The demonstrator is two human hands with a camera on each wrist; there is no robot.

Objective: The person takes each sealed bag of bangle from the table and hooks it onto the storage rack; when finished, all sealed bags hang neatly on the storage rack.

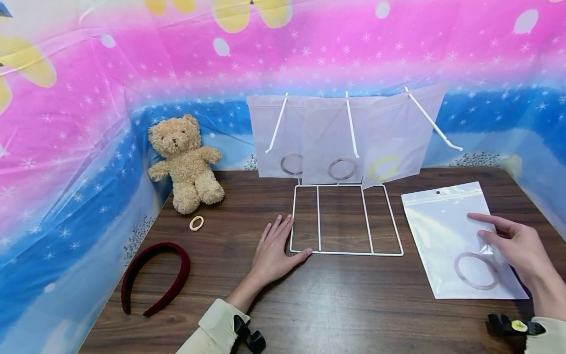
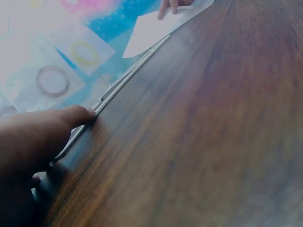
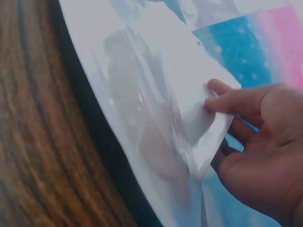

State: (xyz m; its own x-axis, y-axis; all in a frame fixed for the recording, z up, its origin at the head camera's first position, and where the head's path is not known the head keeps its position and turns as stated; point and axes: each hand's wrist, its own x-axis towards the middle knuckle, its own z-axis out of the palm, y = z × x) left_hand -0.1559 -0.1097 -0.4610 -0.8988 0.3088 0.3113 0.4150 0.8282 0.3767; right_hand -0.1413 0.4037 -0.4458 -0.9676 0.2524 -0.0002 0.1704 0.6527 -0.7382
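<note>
My right hand (image 1: 523, 250) pinches the right edge of a flat white zip bag (image 1: 438, 236) at the table's right side. The film creases by the fingers, and that edge is lifted in the right wrist view. Through the front shows a pale pinkish bangle (image 1: 457, 268). Fingers spread, my left hand (image 1: 276, 253) rests at the front left corner of a white wire display rack (image 1: 345, 253), the thumb touching its front wire. Three more bags hang overlapping from the rack's hooks, two with brownish bangles (image 1: 281, 164) and one with a yellow bangle (image 1: 371, 169).
A teddy bear (image 1: 187, 167) leans against the patterned cloth (image 1: 106, 123) at the back left. Before it lies a small wooden ring (image 1: 191, 226), and nearer the front a dark red headband (image 1: 183, 275). The rack's hooks stick out toward the front.
</note>
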